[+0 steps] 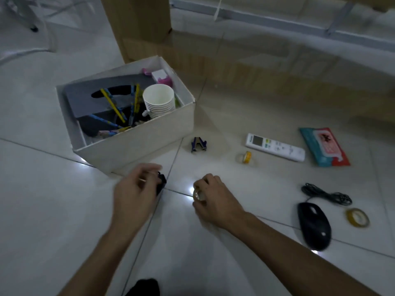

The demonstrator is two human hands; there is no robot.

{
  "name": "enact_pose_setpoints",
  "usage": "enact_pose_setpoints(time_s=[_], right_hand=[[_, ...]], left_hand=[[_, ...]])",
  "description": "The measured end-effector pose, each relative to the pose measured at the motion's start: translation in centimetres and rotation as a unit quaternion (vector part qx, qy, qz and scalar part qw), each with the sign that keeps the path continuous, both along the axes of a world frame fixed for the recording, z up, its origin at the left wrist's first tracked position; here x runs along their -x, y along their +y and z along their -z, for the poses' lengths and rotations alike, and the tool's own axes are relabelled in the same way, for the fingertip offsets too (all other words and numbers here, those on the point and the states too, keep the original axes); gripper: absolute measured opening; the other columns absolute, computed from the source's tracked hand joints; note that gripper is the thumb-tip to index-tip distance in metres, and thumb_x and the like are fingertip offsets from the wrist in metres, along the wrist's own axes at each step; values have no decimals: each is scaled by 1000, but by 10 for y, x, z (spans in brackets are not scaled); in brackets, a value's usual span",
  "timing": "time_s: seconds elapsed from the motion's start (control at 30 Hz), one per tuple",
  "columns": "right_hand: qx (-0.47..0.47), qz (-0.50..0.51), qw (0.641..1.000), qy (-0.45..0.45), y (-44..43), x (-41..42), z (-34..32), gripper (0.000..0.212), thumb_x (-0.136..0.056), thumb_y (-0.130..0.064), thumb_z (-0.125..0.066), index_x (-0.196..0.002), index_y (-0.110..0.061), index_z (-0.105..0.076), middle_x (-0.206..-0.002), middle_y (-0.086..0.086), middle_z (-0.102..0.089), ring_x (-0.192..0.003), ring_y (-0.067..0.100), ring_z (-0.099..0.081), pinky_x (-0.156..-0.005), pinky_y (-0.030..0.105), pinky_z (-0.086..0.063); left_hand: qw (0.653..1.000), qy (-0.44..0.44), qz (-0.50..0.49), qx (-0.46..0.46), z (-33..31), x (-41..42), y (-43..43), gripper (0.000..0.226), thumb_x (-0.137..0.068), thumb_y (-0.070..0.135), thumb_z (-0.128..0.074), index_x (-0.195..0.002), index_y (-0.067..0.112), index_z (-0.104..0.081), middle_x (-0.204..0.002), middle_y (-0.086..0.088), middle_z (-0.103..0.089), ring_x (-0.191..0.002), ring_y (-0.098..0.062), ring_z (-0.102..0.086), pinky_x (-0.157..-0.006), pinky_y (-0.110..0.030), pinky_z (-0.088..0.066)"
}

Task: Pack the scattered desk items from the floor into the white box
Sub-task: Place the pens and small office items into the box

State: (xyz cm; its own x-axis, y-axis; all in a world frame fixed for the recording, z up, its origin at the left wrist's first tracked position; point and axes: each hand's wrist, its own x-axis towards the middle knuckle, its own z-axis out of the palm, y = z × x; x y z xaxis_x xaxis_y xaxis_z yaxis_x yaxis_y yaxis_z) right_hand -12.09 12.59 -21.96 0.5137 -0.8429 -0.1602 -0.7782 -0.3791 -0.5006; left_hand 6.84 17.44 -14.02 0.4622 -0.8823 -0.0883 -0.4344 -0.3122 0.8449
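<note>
On the tiled floor (42, 189), just in front of the white box (139, 146), the left hand (136, 186) grips a small black item (161, 183) with curled fingers (type not identifiable). The right hand (215, 199) is curled around a clear tape roll (198, 195), close to the floor. The box holds stacked paper cups (159, 99), pencils (113, 105) and a grey stand (85, 97). Lying on the floor to the right: staple remover (198, 144), small tape roll (245, 157), remote control (275, 147), wipes pack (323, 149), mouse (314, 225), yellow tape roll (358, 217).

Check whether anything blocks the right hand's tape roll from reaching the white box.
Nothing visible does. The floor between the tape roll and the white box is bare; the left hand is off to one side, the staple remover to the other.
</note>
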Motion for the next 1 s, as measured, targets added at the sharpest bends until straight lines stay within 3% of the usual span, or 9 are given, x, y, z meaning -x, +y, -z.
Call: enact_pose_setpoints(time_s=[0.17, 0.27, 0.33, 0.4, 0.53, 0.67, 0.77, 0.9, 1.0], right_hand=[[-57, 156, 977, -131, 12, 7, -17, 44, -81, -36, -68, -121, -20, -60, -114, 0, -55, -107, 16, -53, -91, 31, -48], [-57, 186, 969, -150, 23, 22, -32, 44, -83, -38, -65, -123, -23, -59, -115, -3, -55, -108, 14, -54, -93, 32, -48], [-55, 167, 976, -129, 31, 38, -37, 47, -81, -44, -66, -124, -26, -57, -115, -4, -56, -109, 14, -53, -94, 35, -47], [-65, 171, 973, -142, 34, 63, -39, 49, -81, -45, -66, -126, -28, -56, -119, -6, -55, -110, 13, -53, -95, 35, -47], [-22, 295, 933, -205, 8, 99, -41, 50, -89, -28, -64, -136, -21, -48, -136, -2, -46, -117, 15, -52, -96, 28, -46], [18, 305, 945, -119, -49, 119, -19, 54, -94, -27, -60, -143, -14, -42, -145, 15, -40, -128, 31, -45, -105, 41, -44], [-3, 250, 968, -10, -71, 125, 3, 34, -92, -10, -58, -126, -11, -63, -129, 15, -58, -119, 32, -54, -101, 36, -46], [-19, 333, 928, -166, -64, 127, 4, 26, -91, -3, -59, -115, -9, -66, -117, 11, -65, -98, 23, -64, -85, 25, -50], [-26, 207, 970, -122, -51, 125, -1, 59, -84, -10, -63, -139, -22, -47, -140, 7, -44, -105, 23, -58, -91, 35, -51]], left_hand=[[952, 275, -22, -129, 41, 73, 9, 19, -100, 26, -53, -115, 26, -64, -108, -4, -71, -92, -18, -69, -80, -40, -57], [820, 524, -58, -222, 39, 99, -4, 39, -103, 39, -43, -117, 10, -66, -100, -11, -77, -88, -20, -73, -66, -33, -58], [754, 598, -66, -265, 40, 111, -14, 44, -104, 38, -39, -113, 5, -66, -94, -13, -77, -85, -21, -73, -67, -34, -57], [754, 594, -44, -277, 44, 127, -21, 38, -105, 33, -36, -111, 7, -64, -94, -12, -76, -84, -22, -73, -73, -36, -58], [745, 598, -44, -294, 55, 139, -29, 32, -103, 30, -42, -115, 7, -61, -110, -15, -68, -97, -31, -64, -109, -45, -43], [739, 603, -48, -295, 55, 154, -38, 31, -102, 31, -44, -112, 6, -60, -107, -17, -66, -101, -36, -63, -109, -47, -43], [744, 598, -33, -295, 54, 159, -44, 29, -101, 32, -46, -114, 9, -58, -105, -15, -64, -96, -34, -63, -106, -45, -45], [757, 587, -27, -285, 52, 159, -54, 25, -100, 33, -47, -110, 12, -56, -100, -15, -63, -89, -32, -61, -92, -43, -49], [755, 596, -52, -269, 59, 157, -56, 23, -100, 34, -45, -103, 14, -55, -95, -14, -66, -88, -31, -63, -94, -43, -50]])
